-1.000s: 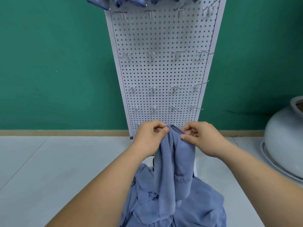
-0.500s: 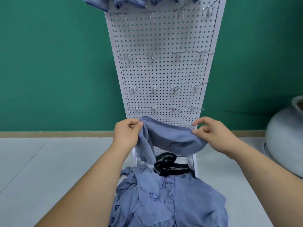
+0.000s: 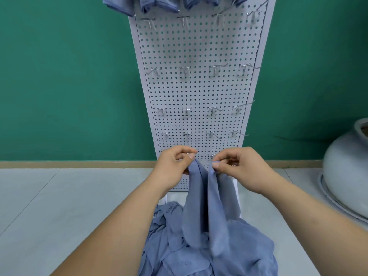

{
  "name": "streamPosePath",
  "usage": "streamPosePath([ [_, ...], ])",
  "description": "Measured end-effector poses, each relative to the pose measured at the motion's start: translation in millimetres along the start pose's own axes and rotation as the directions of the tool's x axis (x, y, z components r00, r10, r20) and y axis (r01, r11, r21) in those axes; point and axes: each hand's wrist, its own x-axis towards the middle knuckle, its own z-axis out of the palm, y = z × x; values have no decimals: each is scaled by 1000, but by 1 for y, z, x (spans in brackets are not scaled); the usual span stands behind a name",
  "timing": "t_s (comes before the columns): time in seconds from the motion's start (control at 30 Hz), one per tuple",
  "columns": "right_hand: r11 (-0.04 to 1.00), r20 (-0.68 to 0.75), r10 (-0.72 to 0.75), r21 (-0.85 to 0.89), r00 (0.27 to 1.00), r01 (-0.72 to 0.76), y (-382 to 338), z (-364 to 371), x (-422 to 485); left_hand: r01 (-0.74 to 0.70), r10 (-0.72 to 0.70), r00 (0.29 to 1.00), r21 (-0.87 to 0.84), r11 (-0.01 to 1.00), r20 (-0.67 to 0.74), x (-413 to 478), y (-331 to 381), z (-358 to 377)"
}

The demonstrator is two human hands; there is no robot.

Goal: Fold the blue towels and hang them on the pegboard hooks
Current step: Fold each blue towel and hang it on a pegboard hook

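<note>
Floor [image 3: 59, 206] below, left hand [image 3: 175, 168], right hand [image 3: 241, 170] pinch towel [image 3: 207, 206] hanging vertically.

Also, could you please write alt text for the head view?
The left hand and right hand pinch the top edge of a blue towel above a heap of towels on the floor. Behind stands a white pegboard with bare hooks; more towels hang along its top.

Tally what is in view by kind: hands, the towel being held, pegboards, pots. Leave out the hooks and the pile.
Hands: 2 (left hand, right hand)
Held towel: 1
Pegboard: 1
Pot: 1
Total: 5
</note>
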Motion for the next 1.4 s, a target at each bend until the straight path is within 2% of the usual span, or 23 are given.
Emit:
streamPosePath([
  [0.1,983,-15,-88,-162,996,84,0,7,2,26,-22,998,-76,997,62,-3,5,7],
  [0.33,977,19,-96,-190,995,98,4,16,1,39,-36,999,-120,992,28,-9,9,22],
  [0.57,961,-135,-84,-271,987,44,14,17,5,33,-15,995,-184,982,96,-9,7,21],
  [0.7,970,-130,-96,-237,987,63,17,13,6,-33,42,995,-102,994,86,-7,2,21],
  [0.83,971,23,-77,-224,997,80,22,9,4,-110,108,991,31,993,76,-4,-1,21],
  [0.97,963,-16,-55,-264,998,49,25,10,4,-123,115,991,124,985,69,-2,-5,23],
  [1.07,957,7,-72,-282,997,71,21,13,3,-130,111,990,239,962,92,-1,-7,23],
  [1.13,955,46,-74,-284,996,85,21,14,3,-157,148,988,301,941,53,1,-4,18],
  [1.27,946,100,15,-325,995,18,31,-4,4,-174,235,962,351,920,-138,9,-1,-10],
  [1.4,862,29,77,-504,997,-52,54,-38,2,-128,232,913,305,944,-336,16,-11,-49],
])
